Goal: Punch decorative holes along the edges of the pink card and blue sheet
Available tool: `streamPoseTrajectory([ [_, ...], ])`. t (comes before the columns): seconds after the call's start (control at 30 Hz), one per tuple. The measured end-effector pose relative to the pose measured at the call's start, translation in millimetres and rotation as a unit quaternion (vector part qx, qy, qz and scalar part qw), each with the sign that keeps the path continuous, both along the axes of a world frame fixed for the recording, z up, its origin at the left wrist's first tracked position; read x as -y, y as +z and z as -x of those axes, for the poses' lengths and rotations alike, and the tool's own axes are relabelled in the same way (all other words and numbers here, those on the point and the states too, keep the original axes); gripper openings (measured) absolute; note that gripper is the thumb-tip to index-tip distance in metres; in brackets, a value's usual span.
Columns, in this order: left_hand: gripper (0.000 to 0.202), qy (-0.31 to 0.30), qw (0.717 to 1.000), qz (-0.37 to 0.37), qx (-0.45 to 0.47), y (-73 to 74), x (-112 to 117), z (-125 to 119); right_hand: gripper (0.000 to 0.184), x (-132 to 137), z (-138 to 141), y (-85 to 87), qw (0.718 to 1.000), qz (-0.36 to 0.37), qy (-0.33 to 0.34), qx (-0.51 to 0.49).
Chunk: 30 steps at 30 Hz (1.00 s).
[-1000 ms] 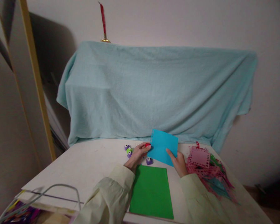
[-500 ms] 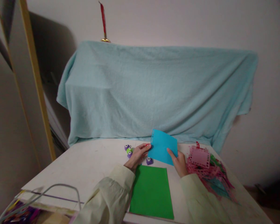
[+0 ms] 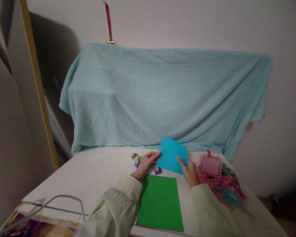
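My right hand (image 3: pixel 189 171) pinches the right edge of a bright blue sheet of paper (image 3: pixel 172 154), thumb on top. The sheet is tilted above the table, with a row of small punched holes along its left edge. My left hand (image 3: pixel 147 162) is closed at that edge around a small red paper punch, mostly hidden by the fingers. Just below the sheet stands a purple punch (image 3: pixel 158 170) with a round white-and-black top. To the left of my left hand sit several more, purple and one green (image 3: pixel 136 159). A green sheet (image 3: pixel 160 202) lies flat between my forearms.
At right is a heap of pink, green and blue cut paper strips (image 3: pixel 223 184), with a pink hole-edged card (image 3: pixel 211 165) on top. A light blue cloth (image 3: pixel 167 95) hangs behind the white table (image 3: pixel 96 171). A grey handle (image 3: pixel 64 196) rises at front left.
Both hands and the blue sheet stay almost where they were. Less of the red punch shows between my left fingers.
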<state>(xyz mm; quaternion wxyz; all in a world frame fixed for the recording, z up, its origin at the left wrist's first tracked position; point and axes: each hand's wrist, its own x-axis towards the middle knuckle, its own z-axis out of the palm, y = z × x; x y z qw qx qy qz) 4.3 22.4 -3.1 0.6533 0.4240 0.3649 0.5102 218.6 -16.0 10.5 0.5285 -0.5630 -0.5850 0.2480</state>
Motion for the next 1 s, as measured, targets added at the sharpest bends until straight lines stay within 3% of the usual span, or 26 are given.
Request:
streamPoseTrajectory([
  [0.47, 0.041, 0.022, 1.0, 0.005, 0.01, -1.3, 0.5, -4.0, 0.039, -1.1, -1.7, -4.0, 0.999, -0.009, -0.019, 0.028],
  [0.73, 0.037, 0.091, 0.992, 0.018, 0.087, 0.1, -6.2, 12.6, 0.042, -7.7, -14.8, -0.6, 0.998, -0.001, -0.058, -0.035],
  [0.87, 0.026, 0.079, 0.991, 0.016, 0.107, -3.7, -9.3, 12.2, 0.04, -5.2, -11.4, 0.3, 0.999, 0.006, -0.024, -0.048],
  [1.0, 0.018, 0.025, 0.995, 0.021, 0.098, -6.7, -11.4, 11.3, 0.037, -3.4, -7.7, 1.2, 0.999, 0.004, -0.009, -0.047],
])
